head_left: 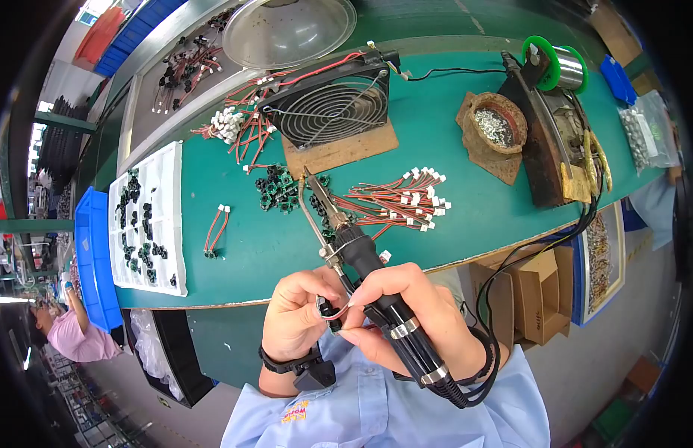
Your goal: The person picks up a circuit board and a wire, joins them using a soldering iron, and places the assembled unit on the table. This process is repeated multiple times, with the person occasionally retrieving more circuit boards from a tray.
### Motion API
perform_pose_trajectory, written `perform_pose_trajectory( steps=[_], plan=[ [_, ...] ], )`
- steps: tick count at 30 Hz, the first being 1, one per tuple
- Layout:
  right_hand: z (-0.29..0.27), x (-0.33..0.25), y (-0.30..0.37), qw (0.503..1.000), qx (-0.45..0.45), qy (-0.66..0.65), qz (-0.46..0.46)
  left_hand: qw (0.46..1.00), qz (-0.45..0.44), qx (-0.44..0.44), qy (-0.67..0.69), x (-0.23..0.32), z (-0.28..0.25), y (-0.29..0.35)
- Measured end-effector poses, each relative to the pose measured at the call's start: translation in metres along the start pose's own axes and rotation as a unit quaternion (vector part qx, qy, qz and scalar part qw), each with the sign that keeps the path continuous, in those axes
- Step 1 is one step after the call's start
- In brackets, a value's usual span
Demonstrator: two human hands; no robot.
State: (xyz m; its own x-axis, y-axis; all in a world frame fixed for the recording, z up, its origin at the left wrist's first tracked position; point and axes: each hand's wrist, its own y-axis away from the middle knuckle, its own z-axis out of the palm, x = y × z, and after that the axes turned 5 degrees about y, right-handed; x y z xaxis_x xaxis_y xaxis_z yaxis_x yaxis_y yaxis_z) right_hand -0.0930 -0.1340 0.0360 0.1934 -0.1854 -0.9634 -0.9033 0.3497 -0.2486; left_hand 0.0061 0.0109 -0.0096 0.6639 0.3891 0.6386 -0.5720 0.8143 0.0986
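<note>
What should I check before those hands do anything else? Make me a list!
1. Soldering iron held: ok, the right hand is wrapped around it.
2. Small black part held: ok, the left hand pinches it.
3. Iron's tip pointing away from fingers: ok, it points toward the fan.
4. Tip off the little green parts: cannot tell, it overlaps their pile in this view.
5. Wires with white plugs within view: ok, a bunch lies on the green table.
6. Iron hot: cannot tell from a picture.
</note>
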Motion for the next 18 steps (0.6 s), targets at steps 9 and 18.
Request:
perform_pose_trajectory(
  steps=[9,18],
  plan=[
    [-0.0014,-0.0012,0.0006,1.0,0.0,0.009,-0.001,1.0,-0.002,0.002,0.006,-0.001,0.0001,0.0009],
    [-0.0048,-0.0032,0.0002,1.0,-0.013,0.015,0.001,1.0,0.004,-0.012,-0.016,-0.0006,-0.0019,0.0004]
  ],
)
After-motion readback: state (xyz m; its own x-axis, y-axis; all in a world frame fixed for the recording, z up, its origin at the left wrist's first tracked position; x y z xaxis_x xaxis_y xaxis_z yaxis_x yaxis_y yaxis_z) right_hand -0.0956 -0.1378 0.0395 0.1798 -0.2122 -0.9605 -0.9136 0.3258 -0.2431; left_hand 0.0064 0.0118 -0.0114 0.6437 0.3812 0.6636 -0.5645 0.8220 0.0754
